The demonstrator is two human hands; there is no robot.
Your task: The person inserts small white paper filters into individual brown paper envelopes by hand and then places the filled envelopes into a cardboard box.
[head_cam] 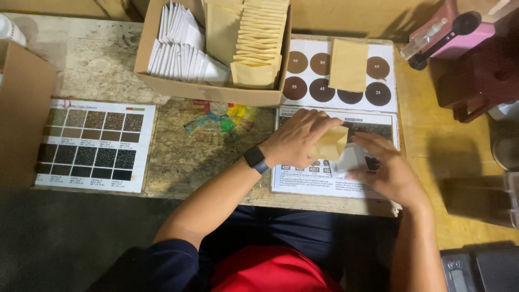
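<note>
Overhead view of a worn desk. The left hand, a dark watch on its wrist, pinches a small tan envelope held just above a printed sheet at the near edge. The right hand, fingers curled, grips a small white packet whose end touches the envelope. Behind them, a cardboard box holds a row of white packets beside a row of tan envelopes. A further tan envelope lies flat on a chart of brown circles. A chart of dark squares lies at far left
</note>
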